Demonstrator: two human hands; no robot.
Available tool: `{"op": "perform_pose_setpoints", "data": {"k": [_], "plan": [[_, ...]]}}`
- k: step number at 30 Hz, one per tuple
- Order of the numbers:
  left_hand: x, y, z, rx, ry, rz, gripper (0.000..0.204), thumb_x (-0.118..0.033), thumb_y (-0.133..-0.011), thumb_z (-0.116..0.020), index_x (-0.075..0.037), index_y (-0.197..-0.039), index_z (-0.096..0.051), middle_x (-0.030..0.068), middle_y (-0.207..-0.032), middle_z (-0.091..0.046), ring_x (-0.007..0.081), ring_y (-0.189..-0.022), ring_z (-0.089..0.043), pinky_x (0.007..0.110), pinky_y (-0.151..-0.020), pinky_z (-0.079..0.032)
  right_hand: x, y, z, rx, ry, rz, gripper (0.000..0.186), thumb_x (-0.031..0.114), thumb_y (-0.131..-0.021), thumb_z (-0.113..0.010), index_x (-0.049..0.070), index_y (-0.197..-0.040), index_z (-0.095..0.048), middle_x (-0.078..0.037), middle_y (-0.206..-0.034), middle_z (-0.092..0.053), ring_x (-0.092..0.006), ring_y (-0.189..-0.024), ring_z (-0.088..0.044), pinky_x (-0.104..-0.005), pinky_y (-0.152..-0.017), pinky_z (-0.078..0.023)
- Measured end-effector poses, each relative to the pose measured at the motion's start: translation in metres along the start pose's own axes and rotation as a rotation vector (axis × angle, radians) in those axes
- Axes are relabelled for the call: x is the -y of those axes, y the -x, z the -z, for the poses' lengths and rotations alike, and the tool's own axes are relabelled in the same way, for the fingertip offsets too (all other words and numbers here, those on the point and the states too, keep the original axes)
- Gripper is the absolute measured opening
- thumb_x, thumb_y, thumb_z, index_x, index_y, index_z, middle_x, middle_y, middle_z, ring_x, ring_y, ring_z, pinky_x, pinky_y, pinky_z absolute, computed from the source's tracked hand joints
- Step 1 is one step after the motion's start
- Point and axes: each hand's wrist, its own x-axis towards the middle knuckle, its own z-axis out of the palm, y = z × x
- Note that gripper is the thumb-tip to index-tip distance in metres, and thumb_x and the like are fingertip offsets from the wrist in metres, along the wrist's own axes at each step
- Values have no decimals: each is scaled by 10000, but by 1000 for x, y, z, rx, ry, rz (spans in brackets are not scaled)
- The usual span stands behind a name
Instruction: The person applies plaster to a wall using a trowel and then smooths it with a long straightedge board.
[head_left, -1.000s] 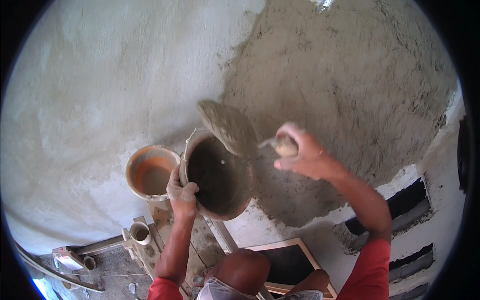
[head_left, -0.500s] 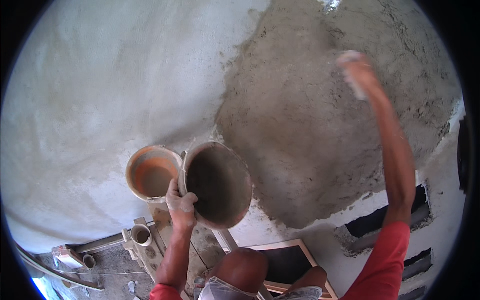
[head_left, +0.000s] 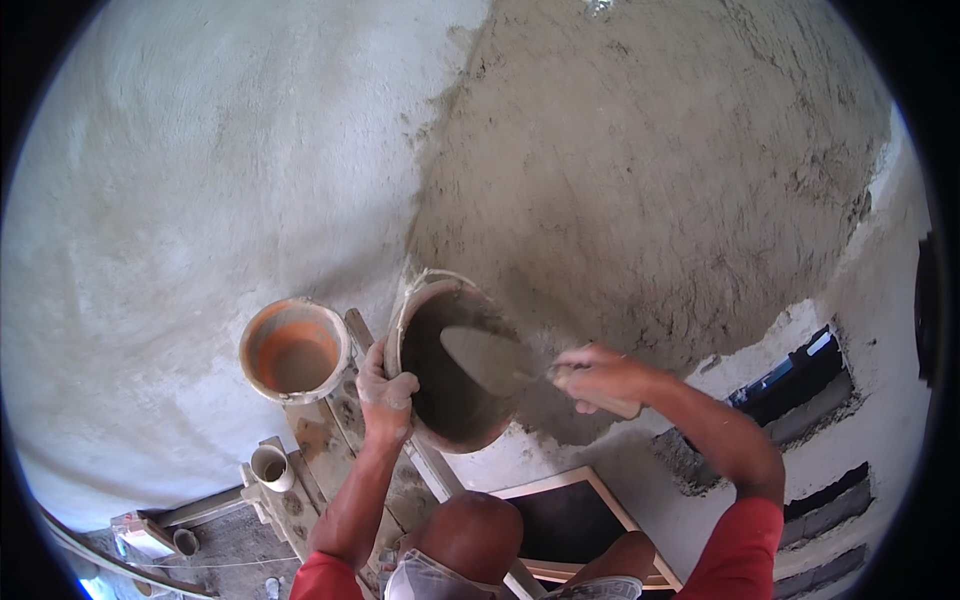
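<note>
My left hand (head_left: 385, 393) grips the rim of a round mortar pan (head_left: 452, 412), tilted toward the wall. My right hand (head_left: 597, 378) holds a trowel (head_left: 490, 360) by its wooden handle, and the blade, coated in grey mortar, lies inside the pan. In front of me a wall carries a rough patch of fresh grey mortar (head_left: 650, 190) on the right, with smoother pale plaster (head_left: 200, 170) on the left.
An orange bucket (head_left: 295, 350) stands on a wooden scaffold plank (head_left: 330, 440) just left of the pan. A small cup (head_left: 270, 467) sits lower on the plank. A framed opening (head_left: 570, 520) and vent slots (head_left: 800, 380) lie below right. My knees show at the bottom.
My right hand, raised high against the upper right wall half a second ago, has come back down. The trowel blade is now inside the pan. The left hand and pan barely moved.
</note>
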Motion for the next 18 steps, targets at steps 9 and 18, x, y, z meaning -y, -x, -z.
{"op": "perform_pose_setpoints", "data": {"k": [9,18], "plan": [[-18,-2,-41,186,-40,33,648,50,-643,-509,61,-1287,-572,57,-1074,-643,128,-935,-586,235,-831,-474,-50,-44,-46,-579,1102,551,402,139,-936,-520,96,-1333,-570,-262,-1215,-545,-416,-1067,-614,-482,-882,-519],[-20,-1,-58,274,91,149,634,114,-650,-499,63,-1277,-578,63,-1069,-657,118,-906,-597,231,-789,-486,-96,-16,-40,-566,1112,531,405,164,-960,-480,121,-1358,-538,-261,-1240,-530,-398,-1071,-619,-512,-852,-536]]}}
